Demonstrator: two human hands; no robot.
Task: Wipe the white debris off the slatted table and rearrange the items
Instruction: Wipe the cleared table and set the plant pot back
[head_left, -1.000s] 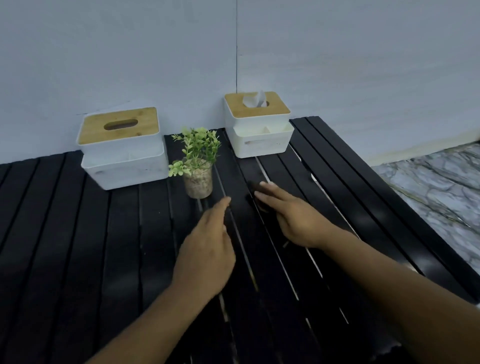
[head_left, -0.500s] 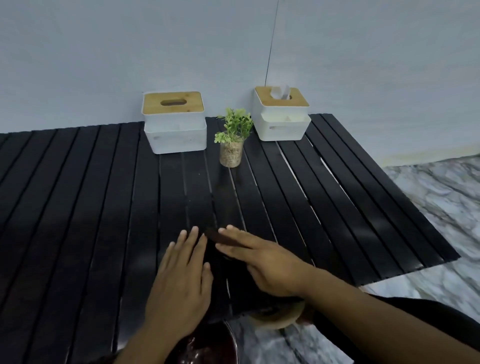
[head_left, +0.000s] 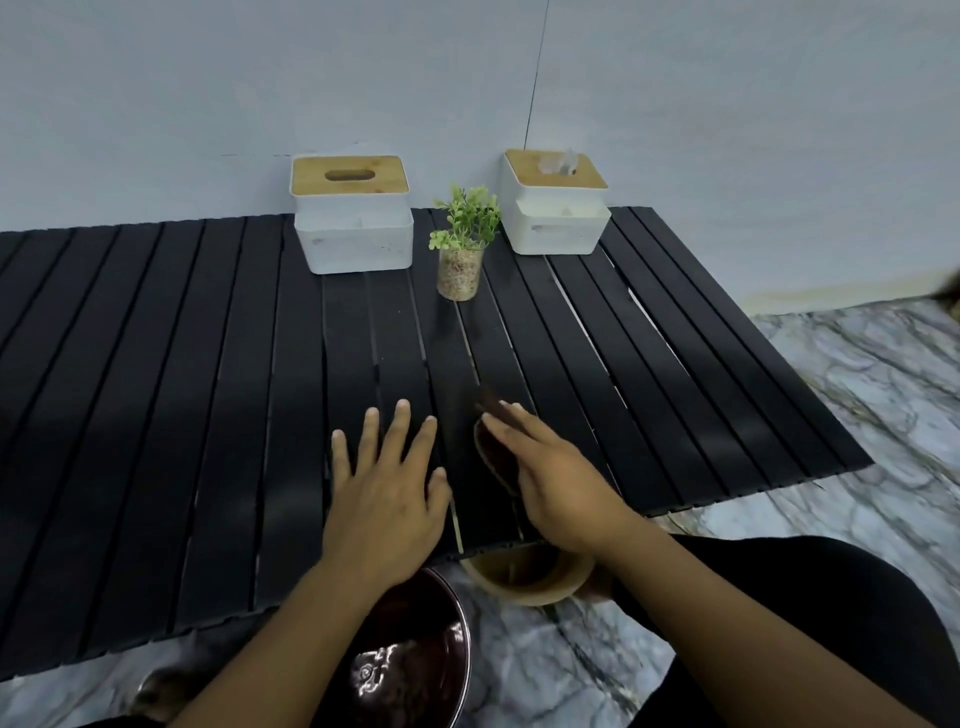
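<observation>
My left hand (head_left: 384, 499) lies flat on the black slatted table (head_left: 156, 364) near its front edge, fingers spread and straight. Just to its right, my right hand (head_left: 556, 478) presses with straight fingers on a dark brown cloth-like piece (head_left: 493, 447) lying on the slats. Whether the thumb curls round it is hidden. At the back stand two white tissue boxes with wooden lids, the left box (head_left: 353, 228) and the right box (head_left: 556, 213). A small green plant in a glass (head_left: 462, 249) stands between them.
Below the table's front edge, a wooden bowl (head_left: 530, 577) sits under my right wrist and a shiny dark bowl (head_left: 415, 649) under my left forearm. Marble floor (head_left: 831, 389) lies to the right and a pale wall behind.
Both hands slid from near the plant back to the table's front edge, the right dragging the dark piece along. My left fingers have since spread apart.
</observation>
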